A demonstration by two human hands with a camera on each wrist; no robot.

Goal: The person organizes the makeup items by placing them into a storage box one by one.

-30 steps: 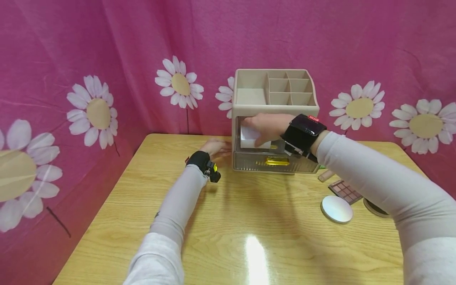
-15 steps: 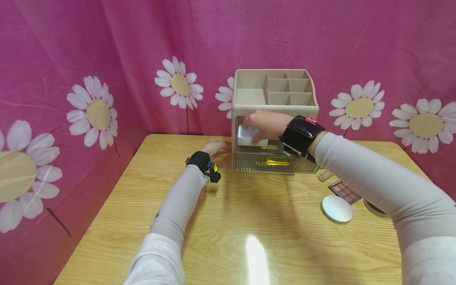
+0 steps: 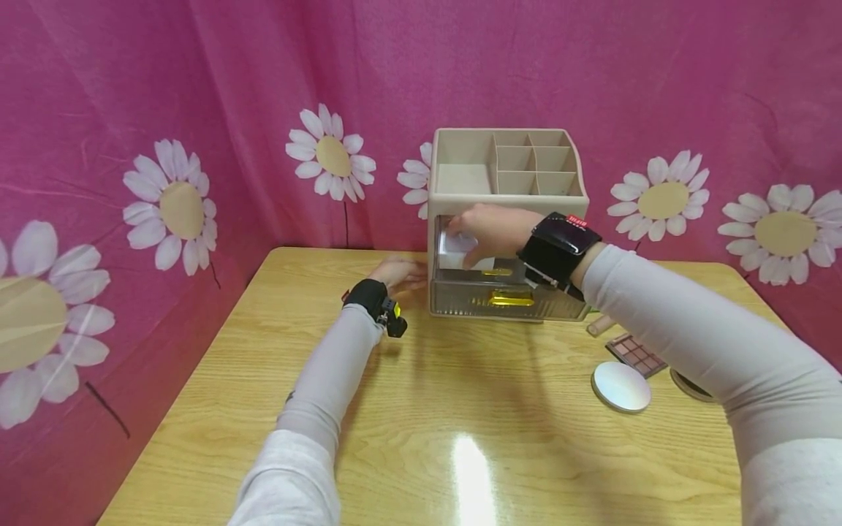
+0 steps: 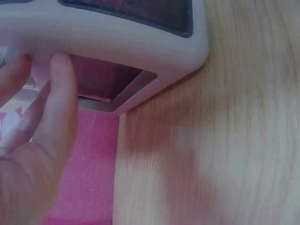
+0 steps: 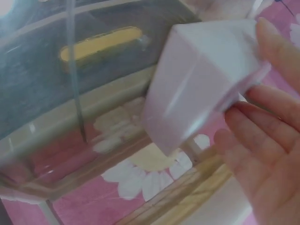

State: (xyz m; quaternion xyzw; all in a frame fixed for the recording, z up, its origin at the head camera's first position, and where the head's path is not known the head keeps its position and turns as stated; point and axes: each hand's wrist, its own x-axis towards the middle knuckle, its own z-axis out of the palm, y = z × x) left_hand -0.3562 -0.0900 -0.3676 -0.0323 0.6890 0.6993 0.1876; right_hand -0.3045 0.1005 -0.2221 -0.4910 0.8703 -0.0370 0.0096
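Observation:
A beige cosmetics organizer (image 3: 513, 198) with smoky clear drawers stands at the back of the table. My left hand (image 3: 397, 272) reaches to its left side; in the left wrist view the extended fingers (image 4: 60, 89) touch the frame beside an opening. At the organizer's upper front, my right hand (image 3: 496, 225) holds a pale box (image 3: 454, 259) with slanted sides. The right wrist view shows this white-lilac box (image 5: 197, 79) tilted, between thumb and fingers, close to a drawer front with a gold handle (image 5: 103, 42).
A round white compact (image 3: 621, 386), an eyeshadow palette (image 3: 636, 354), a small pinkish tube (image 3: 601, 324) and a dark round item (image 3: 692, 384) lie on the table (image 3: 368, 438) at right. Divided compartments top the organizer. A pink daisy-printed curtain (image 3: 263, 88) hangs behind.
My right hand has risen slightly, and the box sits farther back, with less of it showing. More of the upper gold handle is visible. My left hand has stayed put.

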